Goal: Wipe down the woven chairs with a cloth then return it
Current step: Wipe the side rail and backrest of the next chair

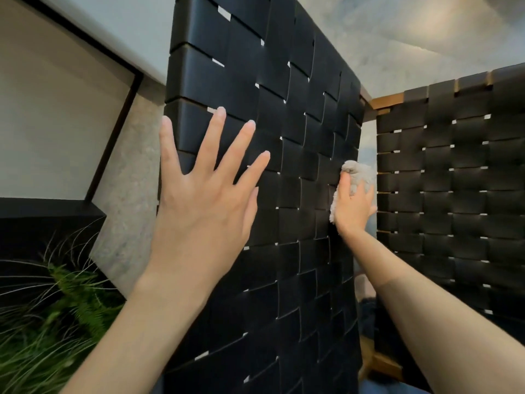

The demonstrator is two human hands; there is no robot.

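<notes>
A black woven chair back (298,132) fills the middle of the view, made of wide crossed straps. My left hand (204,194) lies flat against its left part with fingers spread and straight. My right hand (353,206) presses a light grey fluffy cloth (359,173) against the right edge of the same woven panel; the cloth bunches out above my fingers and along the heel of my hand. A second black woven chair (454,194) with a wooden frame stands to the right, untouched.
A green fern-like plant (48,322) sits low at the left, below a dark-framed panel (56,123) on the wall. A gap of pale wall shows between the two chairs. Wooden frame parts (383,362) appear at the bottom right.
</notes>
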